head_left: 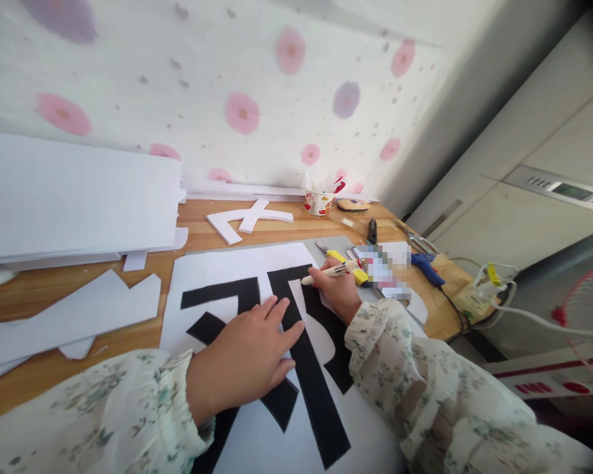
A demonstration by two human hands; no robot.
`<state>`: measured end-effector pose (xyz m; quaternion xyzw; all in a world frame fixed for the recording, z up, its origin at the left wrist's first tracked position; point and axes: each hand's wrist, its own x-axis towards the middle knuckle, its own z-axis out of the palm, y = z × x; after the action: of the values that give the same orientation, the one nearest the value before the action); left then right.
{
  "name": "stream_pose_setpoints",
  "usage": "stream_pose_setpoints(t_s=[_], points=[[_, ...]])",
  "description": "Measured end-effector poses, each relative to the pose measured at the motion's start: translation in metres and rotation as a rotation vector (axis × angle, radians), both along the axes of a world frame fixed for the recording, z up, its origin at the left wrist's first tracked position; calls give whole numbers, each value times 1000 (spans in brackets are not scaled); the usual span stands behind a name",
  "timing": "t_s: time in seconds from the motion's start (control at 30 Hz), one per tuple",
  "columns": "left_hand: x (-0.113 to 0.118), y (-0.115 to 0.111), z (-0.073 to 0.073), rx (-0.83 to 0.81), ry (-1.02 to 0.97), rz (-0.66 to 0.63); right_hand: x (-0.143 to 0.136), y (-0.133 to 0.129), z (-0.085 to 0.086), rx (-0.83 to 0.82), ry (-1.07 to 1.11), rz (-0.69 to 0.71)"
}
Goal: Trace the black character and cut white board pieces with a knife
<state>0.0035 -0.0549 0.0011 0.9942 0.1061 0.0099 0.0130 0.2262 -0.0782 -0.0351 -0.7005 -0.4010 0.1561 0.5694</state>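
Gripping a slim pen (338, 269), right fingers (320, 278) adjoin angular black strokes (323, 408), perhaps paper.

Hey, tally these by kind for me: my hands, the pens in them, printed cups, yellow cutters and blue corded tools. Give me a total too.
Hands: 2, the left hand and the right hand
Pens in hand: 1, the white pen
Printed cup: 1
Yellow cutter: 1
Blue corded tool: 1
Total: 6
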Motion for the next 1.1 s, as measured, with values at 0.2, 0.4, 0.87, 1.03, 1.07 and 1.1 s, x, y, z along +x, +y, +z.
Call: stream_pose_setpoints(t_s=[0.2,0.4,0.87,1.03,1.07,1.1], points=[[-1,0,0,-13,-2,0,-3,-6,1,-24,2,6],[0,0,2,-3,-3,-1,-5,-14,1,-54,9,2],[0,0,0,0,17,5,-9,-32,3,-102,20,27],[1,0,1,15,36,5,-9,-37,2,-119,1,32],[1,0,2,14,40,5,-9,-39,3,-124,-2,35],[2,0,2,11,41,4,-10,-40,3,-127,-5,37]])
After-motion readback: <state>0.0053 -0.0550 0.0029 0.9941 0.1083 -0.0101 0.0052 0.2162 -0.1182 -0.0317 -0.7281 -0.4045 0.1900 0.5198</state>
